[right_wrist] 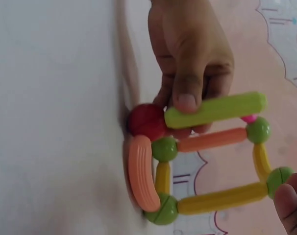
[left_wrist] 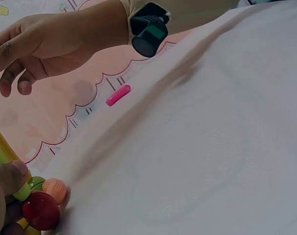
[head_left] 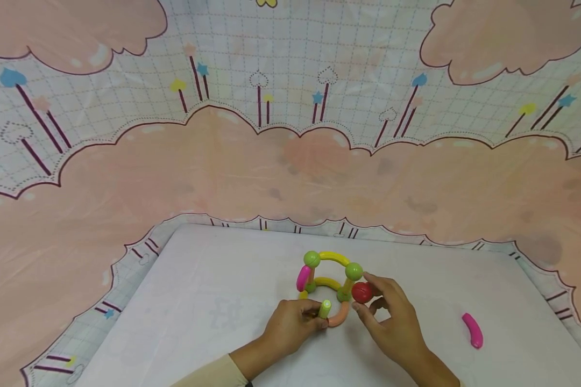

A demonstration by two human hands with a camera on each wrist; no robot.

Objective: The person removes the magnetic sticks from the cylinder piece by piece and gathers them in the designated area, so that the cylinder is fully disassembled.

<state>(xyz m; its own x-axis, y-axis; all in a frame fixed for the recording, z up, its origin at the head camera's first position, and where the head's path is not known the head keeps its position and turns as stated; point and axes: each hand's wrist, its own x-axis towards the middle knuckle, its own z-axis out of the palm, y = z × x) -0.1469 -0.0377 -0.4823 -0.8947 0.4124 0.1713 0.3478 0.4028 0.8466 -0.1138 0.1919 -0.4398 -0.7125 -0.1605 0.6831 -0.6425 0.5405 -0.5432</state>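
A frame of green balls (head_left: 312, 258) and yellow and orange rods stands on the table, with a pink curved piece (head_left: 303, 278) at its left side. My left hand (head_left: 292, 325) pinches an upright light green rod (head_left: 325, 309) at the near side. In the right wrist view this rod (right_wrist: 217, 110) meets a red ball (right_wrist: 146, 121) low down, beside an orange curved piece (right_wrist: 143, 174). My right hand (head_left: 399, 317) holds another red ball (head_left: 362, 292) between fingertips and thumb, close to the frame's upper right green ball (head_left: 354, 271).
A loose pink curved piece (head_left: 473, 330) lies on the white table (head_left: 513, 290), to the right of my right hand. Behind the table hangs a printed cloth (head_left: 281, 177) with clouds and stars.
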